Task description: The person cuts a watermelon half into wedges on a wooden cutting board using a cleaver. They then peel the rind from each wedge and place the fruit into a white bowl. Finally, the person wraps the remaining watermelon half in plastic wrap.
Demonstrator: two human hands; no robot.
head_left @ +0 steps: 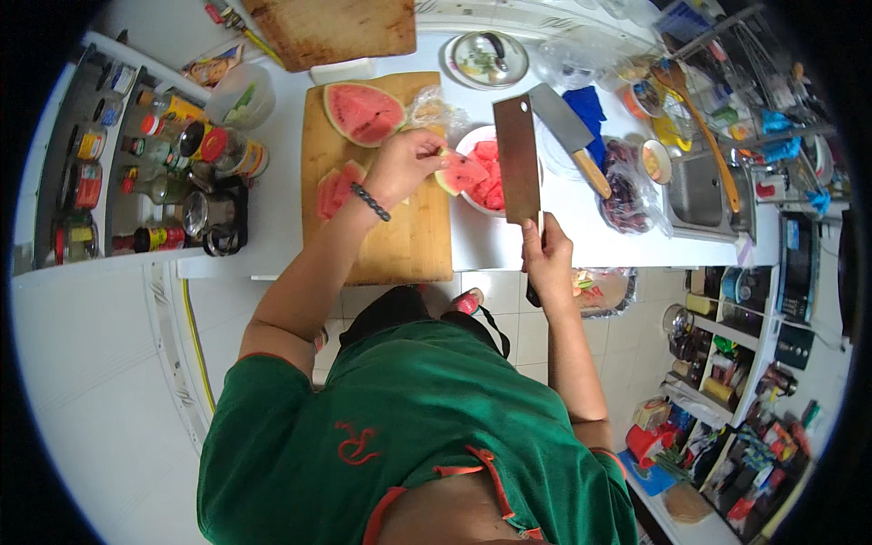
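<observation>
Between the fingers of my left hand (411,162) is a thin watermelon slice (461,173), its red flesh over the near-left rim of a white bowl (480,205). Red watermelon chunks (488,162) lie in that bowl. My right hand (548,257) grips the dark handle of a cleaver (517,163), whose broad blade points away from me just right of the bowl. On the wooden cutting board (413,238) rest a large watermelon wedge (365,113) at the far side and smaller cut slices (338,189), partly hidden by my left forearm.
A second knife (570,127) with a wooden handle lies right of the bowl, by a blue cloth (587,114) and a bag of dark fruit (627,186). The sink (698,186) is farther right. Bottles and jars (168,173) fill the left shelf. A lidded dish (487,62) stands behind.
</observation>
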